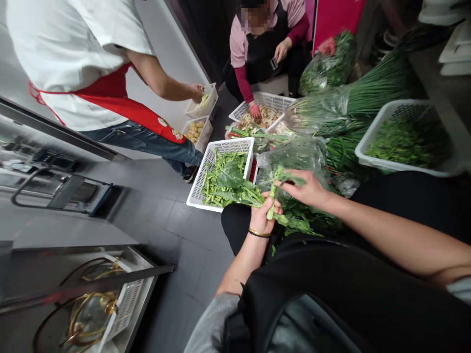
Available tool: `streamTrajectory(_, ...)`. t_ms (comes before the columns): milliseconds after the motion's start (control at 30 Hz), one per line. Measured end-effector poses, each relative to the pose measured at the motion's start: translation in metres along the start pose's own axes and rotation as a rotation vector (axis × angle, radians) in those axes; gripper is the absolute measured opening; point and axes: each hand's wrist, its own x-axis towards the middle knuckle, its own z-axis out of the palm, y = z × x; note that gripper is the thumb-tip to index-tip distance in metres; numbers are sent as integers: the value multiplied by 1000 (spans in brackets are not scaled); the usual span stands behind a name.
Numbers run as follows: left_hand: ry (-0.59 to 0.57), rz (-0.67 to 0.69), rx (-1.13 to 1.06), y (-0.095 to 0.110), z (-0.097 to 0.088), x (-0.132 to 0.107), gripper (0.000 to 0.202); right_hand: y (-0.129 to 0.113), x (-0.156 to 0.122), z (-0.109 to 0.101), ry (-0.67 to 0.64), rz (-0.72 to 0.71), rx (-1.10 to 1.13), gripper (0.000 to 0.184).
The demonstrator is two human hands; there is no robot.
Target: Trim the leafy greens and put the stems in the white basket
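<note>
My left hand (262, 217), with a bracelet at the wrist, is closed around the lower part of a thick leafy green stalk (271, 198). Fingers of my right hand (307, 189) pinch a leaf near the top of that same stalk. Large green leaves (243, 191) reach from beside my left hand over a white slotted basket (191, 193). Cut green stems (217, 179) fill this basket. Below my hands, more leafy greens (298, 223) lie by my lap, next to a clear plastic bag (294, 157).
A crouching co-worker (263, 54) reaches into another white basket (285, 103). At left stands a person in a red apron (121, 108), near tubs of potatoes (194, 131). Bagged long green stalks (379, 83) and a tub of greens (401, 166) are at right. A metal rack (147, 272) stands lower left.
</note>
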Motion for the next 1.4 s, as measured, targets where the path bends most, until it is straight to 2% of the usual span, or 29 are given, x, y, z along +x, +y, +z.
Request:
streamTrajectory(33, 45, 36, 3, -1, 1, 1, 39, 0, -7, 0, -15, -164, -121, 33)
streamTrajectory(100, 122, 79, -11, -2, 2, 5, 36, 6, -22, -3, -161, -464, -254, 33)
streamTrajectory(133, 142, 98, -13, -1, 1, 7, 35, 13, -31, -7, -254, -539, -286, 33)
streamTrajectory(167, 151, 121, -3, 1, 0, 9, 35, 23, -39, -13, -330, -544, -307, 33)
streamTrajectory(200, 154, 148, 17, 4, -3, 11, 34, 36, -46, -20, -393, -475, -330, 32)
streamTrajectory(267, 161, 209, 75, 11, -10, 14, 33, 62, -54, -35, -473, -225, -382, 33)
streamTrajectory(367, 188, 253, 155, 17, -16, 15, 34, 81, -45, -46, -514, 17, -370, 38)
streamTrajectory(467, 191, 229, 217, 11, -10, 12, 36, 64, -11, -31, -473, 176, -76, 44)
streamTrajectory(533, 193, 196, 225, 1, -3, 6, 37, 43, 10, -13, -330, 222, -58, 50)
streamTrajectory(567, 195, 177, 211, -5, -1, 4, 36, 33, 16, -4, -236, 189, -138, 50)
streamTrajectory(633, 208, 128, 151, -13, 0, 1, 35, 19, 14, 9, -102, -3, -337, 43)
streamTrajectory(667, 217, 95, 112, -15, -2, 2, 35, 14, 8, 13, -91, -144, -394, 40)
streamTrajectory(733, 251, 42, 40, -8, -10, 12, 35, 14, -13, 13, -179, -424, -402, 37)
streamTrajectory(800, 315, 36, 13, 16, -23, 34, 34, 26, -36, 4, -306, -562, -376, 37)
streamTrajectory(833, 360, 56, 31, 35, -30, 48, 33, 37, -46, -3, -350, -547, -386, 37)
streamTrajectory(900, 458, 127, 154, 83, -47, 80, 25, 69, -63, -22, -402, -401, -450, 36)
streamTrajectory(1000, 741, 213, 521, 155, -69, 119, 19, 121, -78, -53, -444, -146, -547, 30)
streamTrajectory(1067, 758, 217, 580, 181, -76, 127, 18, 140, -80, -67, -421, -26, -593, 30)
streamTrajectory(1100, 740, 210, 592, 182, -76, 125, 18, 141, -77, -70, -384, 25, -604, 35)
streamTrajectory(1167, 660, 164, 601, 163, -69, 110, 17, 127, -63, -69, -301, 108, -543, 44)
streamTrajectory(1233, 474, 33, 604, 121, -54, 88, 16, 98, -42, -58, -288, 167, -316, 46)
streamTrajectory(1300, 17, -253, 557, 71, -33, 65, 18, 68, -20, -41, -382, 220, 17, 47)
streamTrajectory(1333, -145, -350, 512, 48, -23, 56, 19, 56, -10, -32, -433, 242, 165, 44)
streamTrajectory(1367, -238, -398, 450, 29, -13, 48, 19, 47, -3, -24, -462, 270, 287, 41)
streamTrajectory(1400, -274, -424, 371, 14, -5, 43, 20, 41, 2, -18, -464, 301, 378, 40)
